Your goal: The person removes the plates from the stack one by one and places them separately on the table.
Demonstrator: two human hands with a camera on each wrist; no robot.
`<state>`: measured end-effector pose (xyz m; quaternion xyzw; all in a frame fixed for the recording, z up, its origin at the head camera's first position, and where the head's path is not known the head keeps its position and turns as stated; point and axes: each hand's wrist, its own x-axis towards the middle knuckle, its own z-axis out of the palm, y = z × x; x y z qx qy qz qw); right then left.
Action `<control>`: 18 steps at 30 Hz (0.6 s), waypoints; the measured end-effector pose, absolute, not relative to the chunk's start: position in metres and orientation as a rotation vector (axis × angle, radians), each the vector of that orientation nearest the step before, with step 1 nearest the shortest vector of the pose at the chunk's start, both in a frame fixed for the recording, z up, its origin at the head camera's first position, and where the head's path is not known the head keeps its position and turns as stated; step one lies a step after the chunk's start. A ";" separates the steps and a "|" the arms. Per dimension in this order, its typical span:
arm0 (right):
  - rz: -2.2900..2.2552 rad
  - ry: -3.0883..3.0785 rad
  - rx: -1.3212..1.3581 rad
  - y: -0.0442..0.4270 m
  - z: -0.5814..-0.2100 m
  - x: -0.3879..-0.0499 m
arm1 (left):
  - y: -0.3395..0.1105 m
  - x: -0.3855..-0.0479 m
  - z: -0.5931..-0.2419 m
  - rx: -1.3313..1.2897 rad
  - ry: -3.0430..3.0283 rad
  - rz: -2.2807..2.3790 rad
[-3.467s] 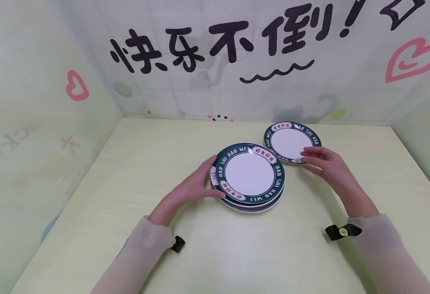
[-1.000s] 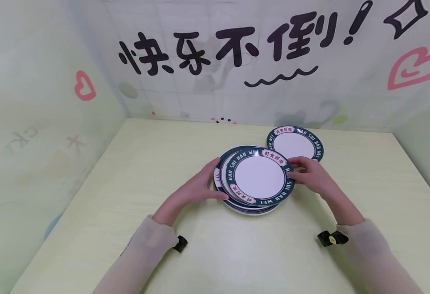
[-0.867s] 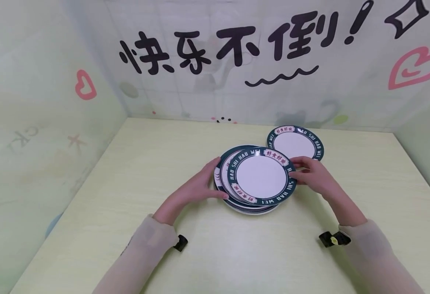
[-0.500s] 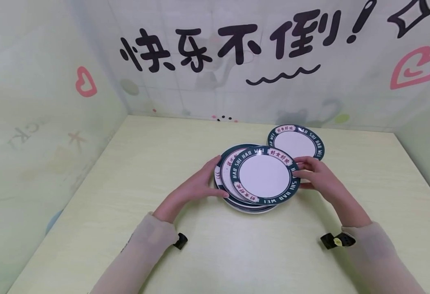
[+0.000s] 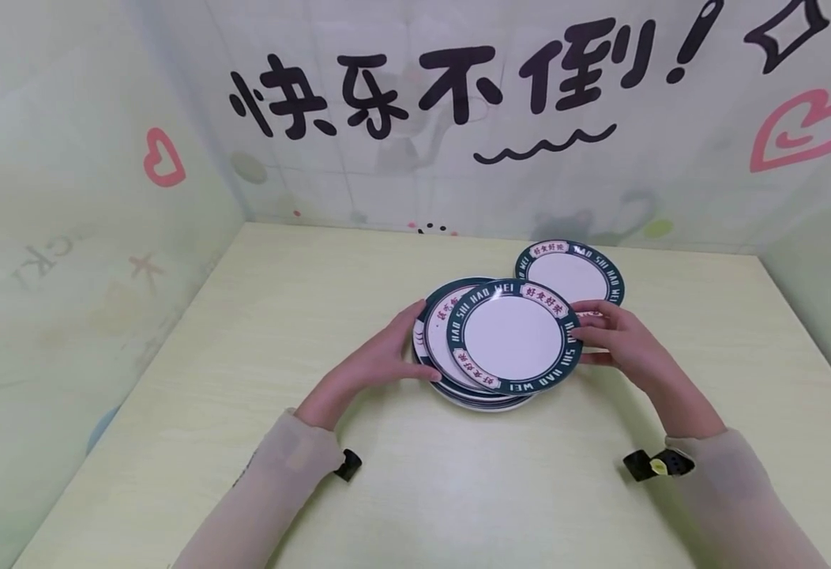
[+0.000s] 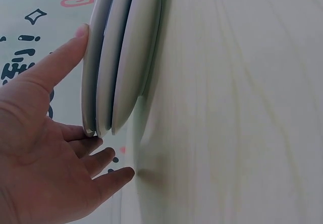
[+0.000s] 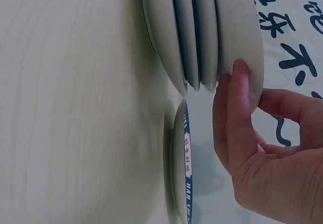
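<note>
A round plate [image 5: 513, 340] with a dark green lettered rim tops a stack of similar plates [image 5: 438, 336], offset to the right so that a pinkish-white plate shows beneath it. My right hand [image 5: 625, 340] pinches the right rim of this top plate; in the right wrist view, the plate [image 7: 239, 27] is tilted apart from the ones below, fingers on its underside and thumb over the edge. My left hand [image 5: 383, 356] rests against the stack's left edge, thumb and fingers spread; the left wrist view shows thumb and fingertips touching the rims of the plates [image 6: 123, 67].
A single matching plate [image 5: 572, 271] lies behind and right of the stack, partly hidden by the top plate. The pale wooden table [image 5: 302, 276] meets a printed back wall [image 5: 387, 182] and side walls.
My right hand has left the rear plate and moved to the stack, taking the top plate's rim. That plate has slid right, uncovering more of the one beneath. My left hand has stayed put.
</note>
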<state>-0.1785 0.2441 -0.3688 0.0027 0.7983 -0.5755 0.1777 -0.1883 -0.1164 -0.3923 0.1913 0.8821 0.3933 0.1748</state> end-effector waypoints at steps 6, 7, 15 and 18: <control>-1.637 2.259 0.007 0.245 -0.369 -0.177 | -0.117 -0.188 -0.394 0.540 2.502 1.106; -1.635 2.263 0.011 0.245 -0.369 -0.177 | -0.117 -0.188 -0.394 0.542 2.502 1.108; -1.659 2.271 0.027 0.247 -0.367 -0.178 | -0.117 -0.189 -0.393 0.539 2.507 1.115; -1.670 2.267 0.027 0.248 -0.366 -0.178 | -0.117 -0.189 -0.393 0.545 2.505 1.117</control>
